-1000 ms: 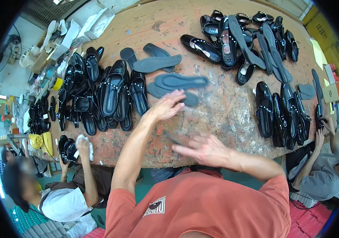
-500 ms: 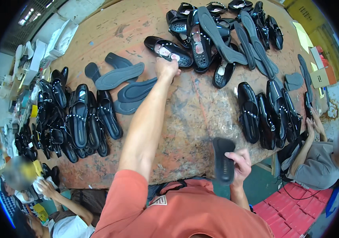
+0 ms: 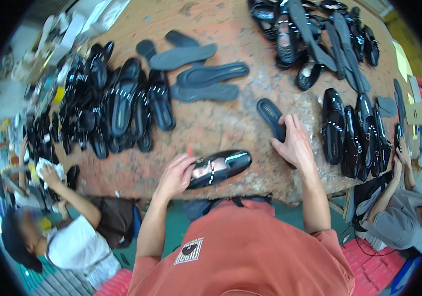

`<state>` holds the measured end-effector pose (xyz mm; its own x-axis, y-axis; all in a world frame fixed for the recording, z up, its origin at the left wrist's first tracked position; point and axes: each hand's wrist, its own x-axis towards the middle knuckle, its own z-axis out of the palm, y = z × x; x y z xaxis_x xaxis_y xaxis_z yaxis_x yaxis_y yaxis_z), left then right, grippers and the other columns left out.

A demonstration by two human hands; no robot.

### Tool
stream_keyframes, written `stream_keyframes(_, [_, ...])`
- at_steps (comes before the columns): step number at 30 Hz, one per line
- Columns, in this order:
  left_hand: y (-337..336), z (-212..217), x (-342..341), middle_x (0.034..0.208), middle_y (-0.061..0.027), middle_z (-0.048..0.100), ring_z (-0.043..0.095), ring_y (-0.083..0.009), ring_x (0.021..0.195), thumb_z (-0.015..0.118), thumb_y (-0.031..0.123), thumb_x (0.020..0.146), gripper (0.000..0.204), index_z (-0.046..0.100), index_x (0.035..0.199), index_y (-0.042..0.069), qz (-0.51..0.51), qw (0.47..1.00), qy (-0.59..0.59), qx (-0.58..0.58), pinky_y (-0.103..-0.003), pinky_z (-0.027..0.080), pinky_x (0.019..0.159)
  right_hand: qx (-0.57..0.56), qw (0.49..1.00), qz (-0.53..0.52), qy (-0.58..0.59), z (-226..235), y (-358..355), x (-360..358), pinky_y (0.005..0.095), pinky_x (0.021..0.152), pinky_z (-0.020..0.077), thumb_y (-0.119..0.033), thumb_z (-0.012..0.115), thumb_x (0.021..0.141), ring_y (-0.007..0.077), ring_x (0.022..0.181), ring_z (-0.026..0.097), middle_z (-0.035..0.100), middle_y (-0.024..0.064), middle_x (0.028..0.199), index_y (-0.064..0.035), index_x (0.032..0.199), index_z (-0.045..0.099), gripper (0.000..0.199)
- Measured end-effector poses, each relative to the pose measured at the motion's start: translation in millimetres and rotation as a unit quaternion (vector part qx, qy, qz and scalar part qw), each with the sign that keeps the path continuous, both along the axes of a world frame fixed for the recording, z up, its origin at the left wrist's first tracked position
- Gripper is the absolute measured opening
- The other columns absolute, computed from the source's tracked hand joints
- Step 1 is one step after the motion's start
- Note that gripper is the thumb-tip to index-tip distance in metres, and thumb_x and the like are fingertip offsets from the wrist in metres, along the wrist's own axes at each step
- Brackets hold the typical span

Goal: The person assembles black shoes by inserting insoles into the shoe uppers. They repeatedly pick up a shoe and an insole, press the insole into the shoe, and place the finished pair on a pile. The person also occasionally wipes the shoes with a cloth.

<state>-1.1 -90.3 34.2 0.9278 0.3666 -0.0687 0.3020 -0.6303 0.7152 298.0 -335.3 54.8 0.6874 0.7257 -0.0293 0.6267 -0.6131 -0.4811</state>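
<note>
My left hand (image 3: 175, 175) grips the heel end of a black patent shoe (image 3: 230, 165) with a studded strap, close to the table's near edge. The shoe's toe points right, and pale pinkish material shows in its opening. Right of it, my right hand (image 3: 295, 144) has thumb and fingers around the lower part of a dark insole (image 3: 270, 114). That insole rests at a slant on the table, its upper end uncovered. Beyond the shoe, several loose grey insoles (image 3: 211, 74) lie overlapping on the table (image 3: 211, 121).
Strapped black shoes (image 3: 127, 101) crowd the left side; more shoes (image 3: 333, 126) stand at right. A pile of shoes and insoles (image 3: 309, 39) covers the far right. One co-worker (image 3: 80, 237) sits at left, another (image 3: 398, 212) at right. Pink boxes (image 3: 373, 266) are stacked at lower right.
My left hand has drawn the shoe back from the far pile to the near edge. My right hand has brought the insole from beside the table's edge onto the tabletop. The view has shifted.
</note>
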Motion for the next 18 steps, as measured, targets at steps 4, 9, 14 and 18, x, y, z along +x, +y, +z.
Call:
stream_keyframes(4, [-26,-4,-3,0.12,-0.0157,0.072,0.068,-0.0363,0.117,0.064,0.002,0.097,0.034,0.073,0.131,0.005,0.095,0.991,-0.08,-0.051,-0.042,0.052,0.104,-0.004,0.997,-0.071,-0.042,-11,-3,-24,0.0538,0.094,0.0556,-0.022,0.084,0.087,0.0428,0.116,0.065,0.061,0.0174,0.126,-0.0137,0.136,0.058,0.056])
stream_keyframes(9, [-27,-26,-1,0.115,-0.0142,0.074,0.072,-0.0335,0.111,0.057,-0.004,0.098,0.026,0.073,0.118,0.002,0.044,0.985,-0.142,-0.087,-0.041,0.054,0.1,0.075,0.993,-0.068,0.06,1,-10,-26,0.0456,0.088,0.0556,-0.026,0.09,0.081,0.0367,0.103,0.07,0.068,0.0169,0.111,-0.0088,0.125,0.06,0.055])
stream_keyframes(14, [-35,-28,7,0.11,-0.0122,0.078,0.075,-0.0284,0.108,0.063,-0.003,0.097,0.025,0.072,0.119,0.004,0.055,0.987,-0.099,-0.112,-0.04,0.057,0.097,0.013,0.966,0.259,0.015,59,-21,-37,0.0436,0.084,0.0575,-0.017,0.087,0.076,0.0327,0.099,0.071,0.071,0.01,0.105,-0.0081,0.106,0.07,0.036])
stream_keyframes(18, [-43,-23,-5,0.113,-0.0112,0.077,0.074,-0.0227,0.107,0.07,-0.003,0.096,0.031,0.07,0.126,0.003,0.161,0.972,-0.113,-0.128,-0.036,0.059,0.093,-0.026,0.934,0.344,-0.092,50,-6,-54,0.0435,0.084,0.0591,-0.015,0.084,0.079,0.0307,0.1,0.071,0.073,0.0073,0.106,-0.0142,0.111,0.08,0.032])
